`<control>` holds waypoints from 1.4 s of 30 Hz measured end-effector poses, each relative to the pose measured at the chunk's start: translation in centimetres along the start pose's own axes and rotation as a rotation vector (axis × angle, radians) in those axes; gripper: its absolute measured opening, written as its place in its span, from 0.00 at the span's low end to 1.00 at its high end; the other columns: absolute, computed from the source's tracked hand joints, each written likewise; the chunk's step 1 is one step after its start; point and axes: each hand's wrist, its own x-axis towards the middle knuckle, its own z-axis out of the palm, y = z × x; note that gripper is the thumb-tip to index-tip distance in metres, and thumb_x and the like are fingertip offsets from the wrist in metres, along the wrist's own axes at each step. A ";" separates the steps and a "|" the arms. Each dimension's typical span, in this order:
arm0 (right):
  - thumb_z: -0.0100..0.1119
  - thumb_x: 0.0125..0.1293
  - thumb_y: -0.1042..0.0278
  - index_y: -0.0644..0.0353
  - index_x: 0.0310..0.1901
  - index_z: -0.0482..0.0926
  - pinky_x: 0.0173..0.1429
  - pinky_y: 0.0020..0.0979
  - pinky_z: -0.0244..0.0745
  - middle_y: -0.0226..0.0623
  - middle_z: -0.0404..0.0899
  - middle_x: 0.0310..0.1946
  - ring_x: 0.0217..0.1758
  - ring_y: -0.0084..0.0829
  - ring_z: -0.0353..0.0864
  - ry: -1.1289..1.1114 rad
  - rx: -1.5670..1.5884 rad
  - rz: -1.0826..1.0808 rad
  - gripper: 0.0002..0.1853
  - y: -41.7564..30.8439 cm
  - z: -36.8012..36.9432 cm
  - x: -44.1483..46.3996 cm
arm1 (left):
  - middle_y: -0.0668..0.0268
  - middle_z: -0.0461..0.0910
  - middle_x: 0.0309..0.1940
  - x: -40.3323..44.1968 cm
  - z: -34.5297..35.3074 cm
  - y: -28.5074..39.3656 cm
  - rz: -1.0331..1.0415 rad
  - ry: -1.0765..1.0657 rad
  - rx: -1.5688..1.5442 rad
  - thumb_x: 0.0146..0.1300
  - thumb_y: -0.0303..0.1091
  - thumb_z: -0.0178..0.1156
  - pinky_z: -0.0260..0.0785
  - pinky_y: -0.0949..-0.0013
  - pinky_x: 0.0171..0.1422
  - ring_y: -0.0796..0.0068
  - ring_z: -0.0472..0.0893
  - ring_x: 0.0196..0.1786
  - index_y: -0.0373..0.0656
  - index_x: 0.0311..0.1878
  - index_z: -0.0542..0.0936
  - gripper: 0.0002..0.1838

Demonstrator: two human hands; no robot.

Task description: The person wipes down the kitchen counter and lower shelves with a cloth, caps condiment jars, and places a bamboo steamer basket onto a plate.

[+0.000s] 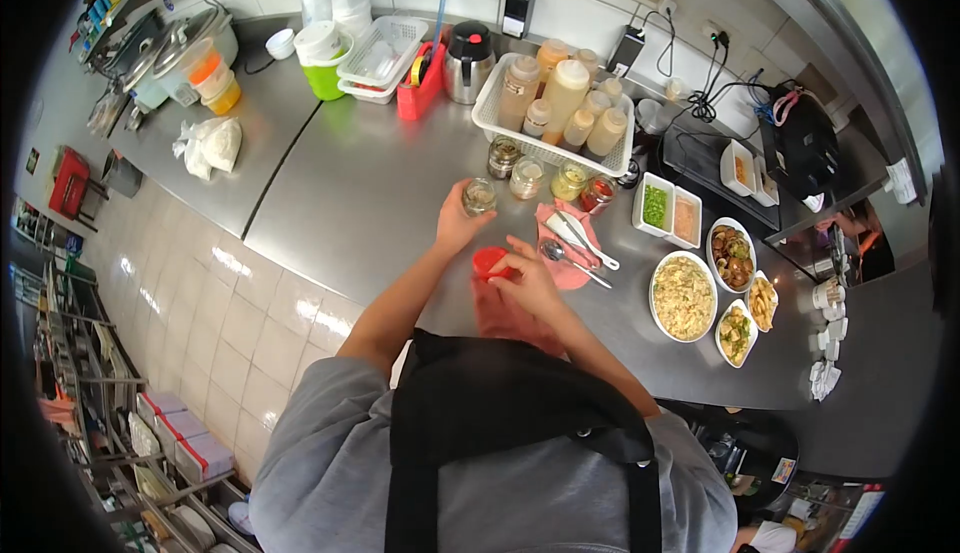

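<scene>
My left hand is wrapped round a small glass jar over the steel counter, its contents hard to make out. Closer to my body, my right hand grips a red lid by its edge. A reddish cloth lies below that hand. Just right of it, a folded pink cloth bears a metal spoon, tongs and a white-handled utensil. Beyond my hands stand several jars, among them a dark one and one with red contents.
A white basket of squeeze bottles stands at the back. Chopped greens fill a white container on the right, near a plate of fried rice and smaller dishes. A thermal jug and red tape dispenser stand back left.
</scene>
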 end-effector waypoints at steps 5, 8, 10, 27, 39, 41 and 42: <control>0.75 0.48 0.73 0.61 0.32 0.81 0.60 0.38 0.75 0.48 0.72 0.60 0.59 0.43 0.77 -0.095 0.306 0.132 0.11 0.7 -2.1 2.1 | 0.59 0.81 0.51 -3.6 -2.3 -1.1 -0.044 0.001 -0.042 0.45 0.35 0.78 0.74 0.65 0.59 0.70 0.81 0.54 0.39 0.63 0.69 0.41; 0.76 0.47 0.74 0.63 0.30 0.78 0.59 0.39 0.74 0.46 0.73 0.57 0.57 0.44 0.77 -0.099 0.286 0.108 0.13 0.9 -2.9 3.3 | 0.59 0.81 0.51 -4.9 -2.6 -1.3 -0.041 0.013 -0.104 0.45 0.35 0.79 0.74 0.65 0.59 0.70 0.81 0.54 0.39 0.64 0.69 0.42; 0.76 0.46 0.74 0.62 0.29 0.77 0.62 0.40 0.70 0.46 0.72 0.58 0.60 0.46 0.74 -0.019 -0.063 -0.130 0.14 0.9 -3.5 4.0 | 0.59 0.80 0.52 -5.4 -2.7 -1.2 -0.014 0.027 -0.098 0.46 0.35 0.78 0.74 0.65 0.59 0.69 0.81 0.53 0.39 0.64 0.68 0.42; 0.69 0.47 0.73 0.62 0.58 0.67 0.66 0.46 0.66 0.49 0.69 0.54 0.61 0.54 0.68 -0.123 -0.262 -0.322 0.34 -0.7 -2.6 8.0 | 0.57 0.80 0.52 -5.4 -2.7 -2.0 -0.047 -0.036 -0.165 0.44 0.36 0.79 0.72 0.62 0.60 0.61 0.81 0.55 0.40 0.61 0.70 0.41; 0.74 0.43 0.69 0.58 0.54 0.76 0.58 0.41 0.74 0.46 0.71 0.52 0.55 0.47 0.76 -0.671 -0.336 -0.433 0.32 -1.4 0.0 12.9 | 0.56 0.81 0.51 -6.1 -3.5 0.5 -0.095 -0.122 -0.079 0.43 0.42 0.80 0.72 0.61 0.59 0.57 0.81 0.54 0.43 0.62 0.70 0.42; 0.75 0.42 0.66 0.56 0.54 0.77 0.56 0.42 0.75 0.46 0.72 0.52 0.53 0.48 0.77 -0.646 -0.431 -0.292 0.32 -2.4 0.4 13.2 | 0.56 0.81 0.51 -6.1 -3.4 0.2 -0.116 -0.143 -0.062 0.43 0.42 0.79 0.72 0.61 0.59 0.56 0.81 0.54 0.43 0.62 0.70 0.42; 0.76 0.41 0.63 0.54 0.53 0.77 0.54 0.43 0.76 0.47 0.73 0.51 0.51 0.49 0.79 -0.615 -0.525 -0.154 0.33 -3.0 0.6 13.3 | 0.56 0.81 0.50 -6.1 -3.3 0.1 -0.057 -0.114 -0.067 0.43 0.42 0.79 0.73 0.60 0.57 0.55 0.81 0.53 0.43 0.61 0.70 0.42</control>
